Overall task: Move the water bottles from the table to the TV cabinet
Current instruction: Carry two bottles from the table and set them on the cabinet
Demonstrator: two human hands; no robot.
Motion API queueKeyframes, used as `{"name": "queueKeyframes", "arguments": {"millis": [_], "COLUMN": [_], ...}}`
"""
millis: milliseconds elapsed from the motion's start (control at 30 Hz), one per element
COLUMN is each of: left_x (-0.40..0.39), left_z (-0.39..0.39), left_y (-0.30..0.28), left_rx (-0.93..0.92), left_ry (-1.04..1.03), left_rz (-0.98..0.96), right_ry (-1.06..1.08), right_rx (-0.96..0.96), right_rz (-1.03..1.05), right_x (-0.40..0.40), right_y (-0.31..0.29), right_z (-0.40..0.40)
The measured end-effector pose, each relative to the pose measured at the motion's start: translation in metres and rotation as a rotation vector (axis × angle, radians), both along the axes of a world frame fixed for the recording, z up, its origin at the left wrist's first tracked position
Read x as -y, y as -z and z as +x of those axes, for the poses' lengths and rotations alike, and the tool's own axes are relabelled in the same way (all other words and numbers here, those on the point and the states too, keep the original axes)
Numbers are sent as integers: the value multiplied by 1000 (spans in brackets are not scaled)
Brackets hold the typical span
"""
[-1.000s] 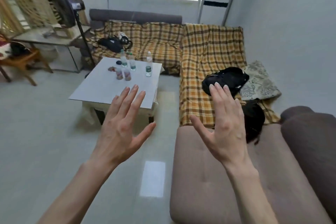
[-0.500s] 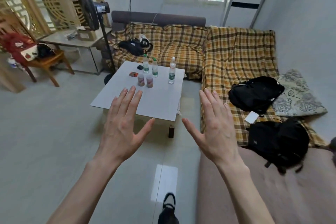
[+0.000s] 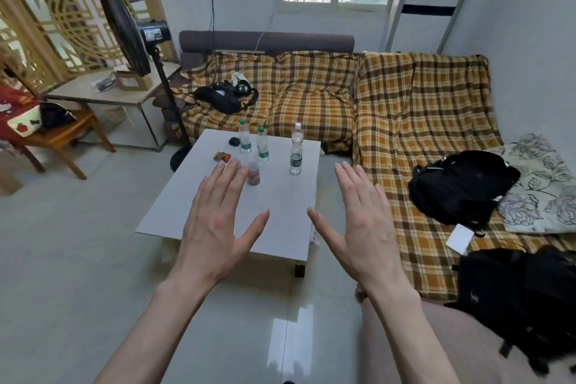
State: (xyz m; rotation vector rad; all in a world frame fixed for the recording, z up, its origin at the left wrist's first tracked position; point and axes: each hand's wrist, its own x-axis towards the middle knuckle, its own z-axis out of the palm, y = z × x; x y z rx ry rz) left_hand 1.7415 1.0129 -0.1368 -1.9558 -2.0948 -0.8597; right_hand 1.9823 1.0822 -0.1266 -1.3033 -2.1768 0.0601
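You stand in a living room with a pale tiled floor, facing a low white table (image 3: 280, 212) that sits just in front of a sofa (image 3: 311, 97) draped in yellow and brown plaid. On the far half of the table stand three clear water bottles: a green-capped bottle (image 3: 244, 136) at the far left, a second green-capped bottle (image 3: 262, 144) just right of it, and a taller white-capped bottle (image 3: 296, 150) further right. Two small pinkish containers (image 3: 253, 172) stand nearer to you on the table, one partly hidden behind your left hand. Your left hand (image 3: 218, 221) and your right hand (image 3: 361, 227) are both raised over the near edge of the table, backs toward you, fingers (image 3: 346, 178) stretched flat and spread, holding nothing. A standing fan (image 3: 124, 31) rises left of the table.
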Motion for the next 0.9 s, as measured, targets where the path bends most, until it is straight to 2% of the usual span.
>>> {"name": "queueKeyframes", "arguments": {"millis": [533, 733, 900], "left_x": [-171, -244, -308], "left_z": [-135, -202, -260], "left_y": [21, 28, 38], "left_rx": [-8, 87, 127], "left_ry": [-84, -30, 66], "left_rz": [-73, -68, -93], "right_ry": [-65, -67, 18], "right_rx": [13, -2, 15], "right_rz": [-49, -123, -158], "right_x": [-190, -249, -294], "right_y": [6, 15, 23], "right_z": [-130, -201, -251]}}
